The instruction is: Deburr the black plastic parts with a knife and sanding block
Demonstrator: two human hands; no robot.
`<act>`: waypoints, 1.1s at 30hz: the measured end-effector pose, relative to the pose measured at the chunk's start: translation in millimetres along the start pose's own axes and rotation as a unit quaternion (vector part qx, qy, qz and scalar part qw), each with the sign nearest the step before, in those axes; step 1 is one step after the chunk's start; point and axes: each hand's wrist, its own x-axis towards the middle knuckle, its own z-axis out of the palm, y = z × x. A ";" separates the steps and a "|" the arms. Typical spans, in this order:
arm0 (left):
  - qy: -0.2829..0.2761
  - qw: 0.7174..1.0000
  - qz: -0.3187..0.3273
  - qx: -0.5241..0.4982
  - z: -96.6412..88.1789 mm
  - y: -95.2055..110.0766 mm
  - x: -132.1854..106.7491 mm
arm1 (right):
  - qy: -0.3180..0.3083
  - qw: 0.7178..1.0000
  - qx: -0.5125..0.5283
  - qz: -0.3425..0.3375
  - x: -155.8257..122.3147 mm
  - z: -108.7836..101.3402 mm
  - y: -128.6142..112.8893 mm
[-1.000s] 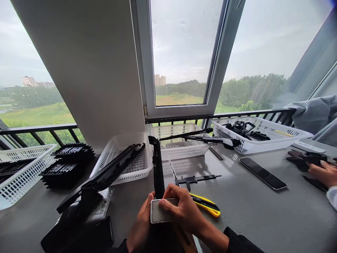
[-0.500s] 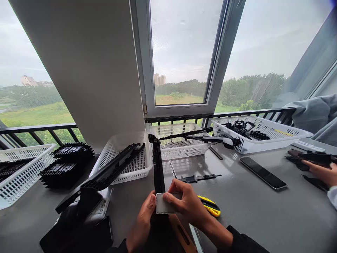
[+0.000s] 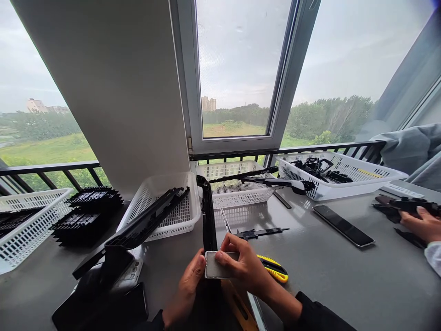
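A long black plastic strip (image 3: 207, 216) stands on edge, running from my lap up over the grey table (image 3: 327, 285). My right hand (image 3: 246, 266) presses a small grey rectangular block (image 3: 216, 271) against the strip's near end, fingers curled round it. My left hand (image 3: 188, 289) grips the strip from the left, with its thumb touching the block. A yellow utility knife (image 3: 274, 269) lies just behind my right hand. A black caliper (image 3: 260, 233) lies beyond it.
White baskets (image 3: 172, 216) (image 3: 237, 188) (image 3: 344, 181) (image 3: 20, 230) line the window side, some holding black parts. Stacked black grilles (image 3: 86, 214) sit at the left. A dark phone (image 3: 342, 225) lies at the right. Another person's hand (image 3: 422, 225) holds black pieces at the far right.
My hands and the grey block have shifted a little up along the strip and to the right. The other person's hand at the right has moved slightly.
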 end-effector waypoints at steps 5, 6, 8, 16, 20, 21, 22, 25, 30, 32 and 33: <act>-0.065 0.988 -0.063 -0.129 -0.1 -1.8 -0.1 | 0.006 0.993 0.118 0.011 -9.5 20.7 -0.8; -0.081 0.983 -0.076 -0.144 -0.2 -2.3 0.0 | 0.009 0.992 0.123 0.013 -11.2 22.6 -2.2; -0.105 0.977 -0.099 -0.158 0.3 -1.8 -0.7 | 0.012 0.993 0.118 0.014 -13.1 23.8 -5.2; -0.054 0.995 -0.037 -0.078 9.2 12.4 -7.1 | -0.017 0.998 0.047 0.022 -1.7 -1.6 -13.8; -0.039 0.998 -0.014 -0.038 11.2 13.2 -5.8 | -0.017 0.999 0.038 0.027 1.1 -10.2 -13.2; -0.034 0.999 -0.017 -0.030 10.9 12.7 -5.6 | -0.017 0.999 0.043 0.026 0.9 -9.8 -11.9; -0.028 0.999 -0.021 -0.023 10.3 12.0 -5.4 | -0.015 0.998 0.052 0.024 0.5 -8.4 -10.3; -0.014 0.999 -0.031 -0.008 8.3 8.4 -5.2 | -0.014 0.996 0.084 0.015 -1.5 -0.2 -5.4; -0.013 0.999 -0.038 -0.024 6.8 2.9 -4.9 | 0.008 0.997 0.079 0.008 -4.5 10.4 -5.1; -0.023 0.998 -0.044 -0.032 5.9 3.2 -4.4 | 0.002 0.998 0.057 0.012 -4.7 9.2 -6.9; -0.026 0.998 -0.045 -0.034 5.3 3.9 -4.0 | -0.005 0.999 0.050 0.015 -4.4 7.6 -7.7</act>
